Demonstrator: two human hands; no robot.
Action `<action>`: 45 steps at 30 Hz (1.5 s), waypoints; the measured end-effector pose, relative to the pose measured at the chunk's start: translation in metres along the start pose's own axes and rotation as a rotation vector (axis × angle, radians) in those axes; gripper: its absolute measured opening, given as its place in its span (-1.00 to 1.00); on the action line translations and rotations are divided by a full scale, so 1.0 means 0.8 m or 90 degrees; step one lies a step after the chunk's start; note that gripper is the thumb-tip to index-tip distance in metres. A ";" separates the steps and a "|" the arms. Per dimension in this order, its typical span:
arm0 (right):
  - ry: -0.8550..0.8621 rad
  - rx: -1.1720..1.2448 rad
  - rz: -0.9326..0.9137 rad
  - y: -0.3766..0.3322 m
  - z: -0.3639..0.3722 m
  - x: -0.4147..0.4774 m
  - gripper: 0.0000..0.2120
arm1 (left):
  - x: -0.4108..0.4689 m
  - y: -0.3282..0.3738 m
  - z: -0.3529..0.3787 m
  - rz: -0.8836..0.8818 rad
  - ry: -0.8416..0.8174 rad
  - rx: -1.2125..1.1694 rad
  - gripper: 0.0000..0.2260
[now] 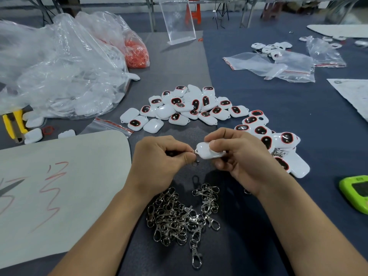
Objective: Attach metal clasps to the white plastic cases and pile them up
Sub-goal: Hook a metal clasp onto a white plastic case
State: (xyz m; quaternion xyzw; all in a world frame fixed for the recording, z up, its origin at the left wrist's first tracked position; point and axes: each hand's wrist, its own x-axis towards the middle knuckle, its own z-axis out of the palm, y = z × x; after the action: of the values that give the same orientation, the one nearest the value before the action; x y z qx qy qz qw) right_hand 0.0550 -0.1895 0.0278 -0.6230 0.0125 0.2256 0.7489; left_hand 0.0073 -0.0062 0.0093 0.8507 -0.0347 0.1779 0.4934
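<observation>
My right hand (237, 156) grips a white plastic case (207, 151), its loop end pointing left. My left hand (159, 164) pinches a metal clasp (194, 156) at that loop; most of the clasp hangs below my fingers. A heap of loose metal clasps (179, 216) lies on the dark mat just below my hands. Beyond my hands lies a spread of white cases with dark red-rimmed windows (189, 106). To the right, a second pile of cases (264, 134) lies partly behind my right hand, some with clasps on them.
A big clear bag of white cases (59, 76) and a bag of orange parts (137, 52) sit far left. Yellow pliers (14, 124) lie at the left edge. A white sheet with red marks (59, 186) lies near left. Clear zip bags (278, 66) lie far right, a green device (356, 193) at right.
</observation>
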 end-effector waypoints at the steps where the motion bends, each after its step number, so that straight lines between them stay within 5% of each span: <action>1: 0.000 -0.007 -0.012 0.001 0.001 -0.001 -0.80 | -0.002 0.001 -0.001 0.022 -0.001 0.034 -0.83; 9: 0.018 -0.090 -0.134 0.008 0.014 -0.006 -0.75 | -0.007 0.003 -0.005 0.098 0.019 0.203 -0.87; 13: -0.008 0.069 -0.041 0.003 0.015 -0.006 -0.78 | -0.002 0.004 0.000 -0.007 0.087 -0.032 -0.83; 17: -0.037 0.176 0.003 0.002 0.014 -0.004 -0.73 | 0.003 0.008 0.006 -0.125 0.008 -0.274 -0.87; 21: -0.046 0.170 -0.008 0.003 0.015 -0.005 -0.74 | 0.003 0.008 0.007 -0.187 -0.041 -0.348 -0.91; 24: -0.018 0.114 -0.044 0.004 0.014 -0.006 -0.72 | 0.004 0.007 0.001 -0.124 -0.022 -0.240 -0.87; 30: 0.032 -0.109 -0.217 0.012 0.021 -0.010 -0.83 | -0.006 0.010 -0.008 0.207 -0.037 0.329 -0.88; 33: 0.030 -0.109 -0.229 0.013 0.025 -0.010 -0.87 | -0.008 0.012 -0.007 0.237 -0.002 0.380 -0.87; 39: 0.012 0.125 -0.037 0.007 0.019 -0.004 -0.73 | -0.006 0.010 0.000 -0.054 0.020 0.015 -0.96; 45: 0.000 0.135 -0.018 0.005 0.017 -0.002 -0.72 | -0.006 0.010 0.009 -0.124 -0.019 -0.143 -0.90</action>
State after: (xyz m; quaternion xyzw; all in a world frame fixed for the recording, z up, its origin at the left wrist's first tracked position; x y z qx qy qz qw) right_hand 0.0489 -0.1767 0.0272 -0.5407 0.0275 0.2122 0.8135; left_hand 0.0033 -0.0171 0.0107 0.7919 0.0211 0.1115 0.6000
